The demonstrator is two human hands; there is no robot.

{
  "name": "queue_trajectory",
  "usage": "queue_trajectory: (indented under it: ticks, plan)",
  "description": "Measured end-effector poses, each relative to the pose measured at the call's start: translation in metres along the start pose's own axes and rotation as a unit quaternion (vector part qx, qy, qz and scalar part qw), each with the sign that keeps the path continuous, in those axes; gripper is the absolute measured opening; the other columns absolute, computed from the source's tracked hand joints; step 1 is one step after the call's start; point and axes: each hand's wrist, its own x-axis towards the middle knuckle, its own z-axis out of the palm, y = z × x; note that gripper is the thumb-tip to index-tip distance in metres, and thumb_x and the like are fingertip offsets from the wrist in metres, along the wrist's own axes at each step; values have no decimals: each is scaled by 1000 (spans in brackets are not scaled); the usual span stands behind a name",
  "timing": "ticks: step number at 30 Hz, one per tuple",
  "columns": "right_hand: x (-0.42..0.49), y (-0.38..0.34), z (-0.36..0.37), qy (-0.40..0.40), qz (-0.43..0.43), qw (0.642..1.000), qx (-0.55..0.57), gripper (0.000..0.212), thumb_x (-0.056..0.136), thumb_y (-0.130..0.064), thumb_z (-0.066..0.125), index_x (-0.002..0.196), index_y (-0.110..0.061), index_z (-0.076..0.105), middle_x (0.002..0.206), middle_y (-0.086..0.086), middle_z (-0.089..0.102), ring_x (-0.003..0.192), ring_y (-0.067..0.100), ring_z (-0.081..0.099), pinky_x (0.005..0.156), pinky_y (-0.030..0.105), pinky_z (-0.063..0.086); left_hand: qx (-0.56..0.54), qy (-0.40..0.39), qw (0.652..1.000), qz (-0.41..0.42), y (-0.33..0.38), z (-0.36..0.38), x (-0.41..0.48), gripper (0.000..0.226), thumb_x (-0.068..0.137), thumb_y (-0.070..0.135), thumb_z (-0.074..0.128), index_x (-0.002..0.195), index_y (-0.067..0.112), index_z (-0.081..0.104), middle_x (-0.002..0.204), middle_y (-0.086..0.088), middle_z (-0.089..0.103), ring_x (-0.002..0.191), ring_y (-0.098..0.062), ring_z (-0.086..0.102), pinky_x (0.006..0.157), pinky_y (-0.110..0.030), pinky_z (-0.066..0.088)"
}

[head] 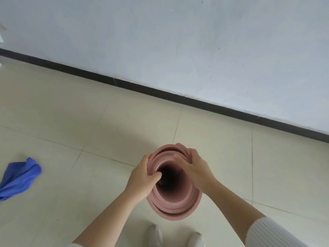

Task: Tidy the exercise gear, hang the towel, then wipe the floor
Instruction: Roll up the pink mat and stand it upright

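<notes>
Rolled into a loose coil and stood on end, the dusty-pink foam exercise mat [175, 202] points its open top straight up at the camera, so its long axis runs vertically from the pale tiled floor [89, 122] toward the head. Both hands clamp its upper rim from opposite sides. The left hand [142, 177] wraps the left edge with its thumb hooked into the dark hollow; the right hand [194, 168] grips the far-right edge, fingers curled over the offset outer layers. Neither is nearer; the roll stands between them, just ahead of two light-coloured shoes [176, 236]. Its layers sit uneven, so squaring them probably comes next. Well apart to the left, a crumpled blue cloth towel [17, 177] lies on the tiles, nearer the left hand.
</notes>
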Motion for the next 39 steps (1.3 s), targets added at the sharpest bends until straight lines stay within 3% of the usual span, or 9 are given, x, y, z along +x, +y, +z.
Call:
queue_trajectory:
  ticks: [2, 5, 10, 14, 21, 30, 33, 39]
  plan:
    - [9, 4, 3, -1, -4, 999, -38, 46, 81, -43, 66, 117, -35, 40, 99, -17, 58, 87, 3, 58, 71, 22, 47, 4, 7, 1000, -3, -3, 5, 3, 54, 85, 17, 56, 132, 37, 38, 104, 20, 60, 89, -3, 58, 68, -17, 41]
    - [22, 12, 3, 11, -16, 995, -94, 44, 79, -28, 66, 115, -31, 41, 97, -9, 61, 85, 13, 61, 74, 32, 53, 17, 4, 1000, 0, -3, 3, 10, 54, 85, 17, 54, 133, 37, 38, 105, 17, 61, 91, -8, 58, 72, -22, 42]
    - [26, 22, -4, 45, -9, 978, -202, 39, 84, -38, 56, 119, -48, 40, 94, -4, 64, 84, 25, 60, 73, 36, 52, 103, -60, 992, -27, 2, 3, 13, 70, 71, 37, 52, 134, 50, 26, 110, 8, 59, 95, -18, 59, 83, -36, 50]
    - [18, 36, -22, 46, -29, 963, -266, 37, 89, -36, 50, 124, -45, 41, 99, -2, 66, 88, 28, 59, 71, 34, 47, 134, -49, 990, 0, 14, 16, 9, 61, 79, 24, 50, 132, 46, 30, 113, 6, 60, 97, -21, 58, 85, -39, 50]
    - [-21, 68, -120, 75, -13, 972, -224, 36, 88, -43, 52, 122, -46, 42, 94, -3, 66, 85, 28, 60, 71, 36, 49, 192, -45, 977, 80, 91, 80, -11, 53, 84, 25, 53, 133, 42, 39, 108, 9, 62, 96, -19, 57, 84, -34, 48]
    - [-81, 163, -303, 141, 20, 975, -170, 29, 86, -45, 51, 115, -43, 46, 86, -5, 66, 79, 27, 60, 70, 38, 51, 229, -106, 957, 139, 212, 254, -30, 53, 84, 17, 53, 131, 40, 41, 107, 9, 64, 94, -22, 60, 80, -33, 49]
    - [-110, 212, -395, 165, 49, 974, -147, 30, 87, -41, 51, 116, -43, 47, 88, -4, 66, 80, 27, 60, 70, 38, 51, 239, -136, 948, 161, 271, 349, -41, 50, 84, 16, 53, 128, 39, 44, 104, 10, 65, 90, -20, 61, 77, -31, 49]
    - [-169, 293, -565, 259, 106, 956, -90, 29, 88, -30, 50, 114, -42, 50, 86, -3, 64, 76, 24, 58, 61, 33, 48, 246, -206, 919, 229, 390, 522, -63, 47, 90, 17, 56, 133, 33, 44, 111, 8, 63, 90, -14, 61, 68, -15, 44]
